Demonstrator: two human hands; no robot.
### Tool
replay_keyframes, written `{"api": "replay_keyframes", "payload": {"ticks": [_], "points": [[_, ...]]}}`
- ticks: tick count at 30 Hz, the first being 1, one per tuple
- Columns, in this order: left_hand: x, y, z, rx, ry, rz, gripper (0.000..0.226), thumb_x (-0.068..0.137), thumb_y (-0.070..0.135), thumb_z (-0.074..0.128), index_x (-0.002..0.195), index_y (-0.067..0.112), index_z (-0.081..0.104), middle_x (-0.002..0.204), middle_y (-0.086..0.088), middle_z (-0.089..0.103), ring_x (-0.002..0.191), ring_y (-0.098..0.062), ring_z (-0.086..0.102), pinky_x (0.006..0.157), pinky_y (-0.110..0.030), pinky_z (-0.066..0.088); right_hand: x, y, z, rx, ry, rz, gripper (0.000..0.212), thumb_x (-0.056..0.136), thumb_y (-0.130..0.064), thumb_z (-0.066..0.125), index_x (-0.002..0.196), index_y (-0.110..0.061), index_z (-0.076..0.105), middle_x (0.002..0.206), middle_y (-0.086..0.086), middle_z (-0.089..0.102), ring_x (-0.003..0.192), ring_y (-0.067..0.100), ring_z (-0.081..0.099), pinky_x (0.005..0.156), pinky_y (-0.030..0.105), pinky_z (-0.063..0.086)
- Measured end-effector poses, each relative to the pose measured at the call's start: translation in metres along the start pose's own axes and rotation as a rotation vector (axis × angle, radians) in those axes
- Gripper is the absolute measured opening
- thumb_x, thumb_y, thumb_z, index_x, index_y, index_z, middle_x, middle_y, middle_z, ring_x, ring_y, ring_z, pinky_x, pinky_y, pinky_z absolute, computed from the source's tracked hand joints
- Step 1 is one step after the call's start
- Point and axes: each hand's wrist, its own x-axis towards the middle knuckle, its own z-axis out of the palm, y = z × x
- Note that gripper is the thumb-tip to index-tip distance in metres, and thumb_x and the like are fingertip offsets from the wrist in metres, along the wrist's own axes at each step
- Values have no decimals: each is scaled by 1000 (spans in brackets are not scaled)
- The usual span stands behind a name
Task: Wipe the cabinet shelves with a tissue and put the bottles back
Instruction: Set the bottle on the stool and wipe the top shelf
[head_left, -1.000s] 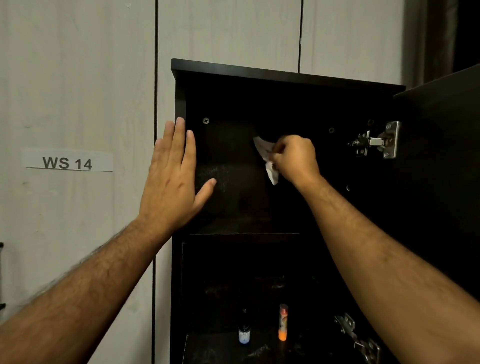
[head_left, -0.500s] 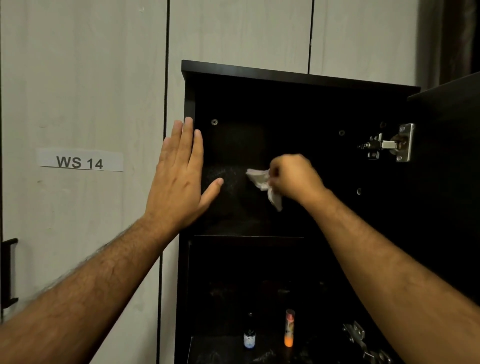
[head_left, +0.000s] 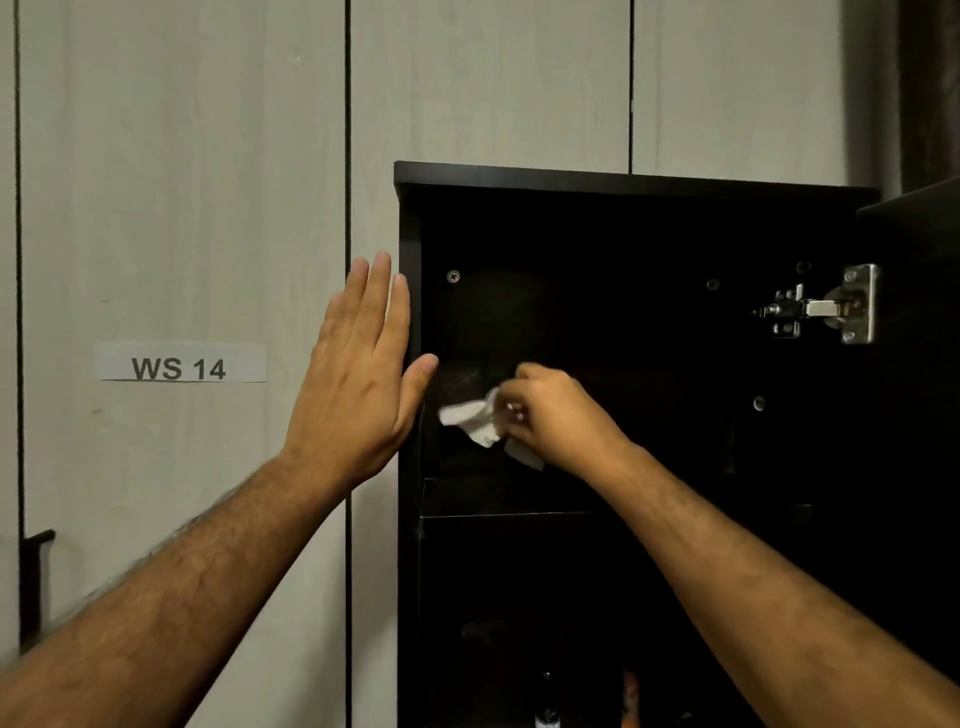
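Inside dark wooden cabinet (head_left: 639, 179): right hand (head_left: 558, 415) clutching crumpled white tissue (head_left: 470, 418); left hand (head_left: 358, 374) flat, fingers straight, holding nothing.

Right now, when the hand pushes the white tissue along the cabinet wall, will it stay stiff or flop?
Probably floppy: the tissue looks crumpled, and a corner droops below the right hand that pinches it. It seems very light, since fingertips alone carry it. It may bunch or tear if rubbed hard against the dark cabinet wall.
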Motion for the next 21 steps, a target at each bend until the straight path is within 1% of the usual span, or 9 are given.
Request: {"api": "replay_keyframes", "payload": {"ticks": [2, 3, 6, 8, 10, 12, 17, 19, 21], "points": [[-1, -5, 0, -6, 1, 13, 67, 101, 43, 22, 153, 6, 5, 162, -12, -2, 150, -23, -7, 122, -38, 0, -10, 12, -6, -64, -43, 47, 9, 83, -16, 70, 92, -19, 72, 92, -3, 56, 85, 18, 61, 69, 32, 52], [-1, -6, 1, -15, 4, 16, 66, 101, 43, 22, 153, 7, 5, 162, -12, -2, 150, -23, -6, 122, -38, 0, -11, 20, -10, -66, -12, 88, 8, 82, -15, 71, 89, -19, 73, 91, -3, 58, 85, 18, 62, 69, 30, 50], [-1, -5, 5, -63, 15, 3, 65, 101, 42, 20, 154, 7, 5, 162, -11, -1, 150, -23, -6, 122, -41, 3, 5, 46, -29, 29, 295, 280, 11, 80, -12, 73, 90, -14, 76, 89, 3, 70, 86, 19, 66, 73, 23, 46], [-2, -4, 7, -93, 21, -8, 65, 101, 42, 20, 154, 6, 7, 162, -11, 0, 150, -23, -5, 122, -43, 6, 22, 56, -40, 129, 516, 442, 18, 82, -6, 67, 96, -11, 76, 93, 5, 73, 91, 19, 67, 76, 22, 48], [-2, -5, 8, -104, 23, -11, 65, 101, 42, 20, 154, 6, 8, 162, -11, 1, 150, -23, -4, 122, -44, 7, 42, 58, -44, 215, 643, 548, 24, 83, -2, 60, 100, -12, 75, 97, 6, 73, 94, 19, 67, 76, 19, 47], [-2, -6, 8, -112, 25, -7, 65, 101, 41, 21, 154, 6, 7, 162, -11, 1, 150, -22, -4, 122, -44, 7, 60, 49, -42, 288, 715, 516, 24, 86, -7, 57, 102, -11, 75, 101, 8, 72, 96, 22, 67, 80, 19, 48], [-3, -7, 8, -144, 12, -20, 68, 101, 40, 25, 153, 5, 2, 162, -10, -1, 150, -20, -6, 122, -43, 6, 83, 11, -28, 196, 701, 321, 21, 88, -7, 62, 105, -6, 74, 110, 18, 67, 99, 31, 63, 78, 13, 34], [-3, -8, 9, -139, 8, -14, 68, 101, 40, 25, 153, 4, 2, 162, -10, -2, 150, -20, -7, 122, -41, 5, 84, -2, -20, 141, 601, 230, 24, 85, -4, 63, 106, -7, 74, 108, 15, 67, 98, 28, 63, 79, 13, 36], [-3, -9, 8, -135, 7, -7, 68, 101, 42, 24, 153, 3, 4, 162, -11, -1, 150, -21, -6, 122, -41, 4, 75, -14, -11, 120, 435, 150, 23, 80, 0, 63, 98, -9, 74, 98, 10, 69, 91, 24, 66, 74, 13, 41]]}}
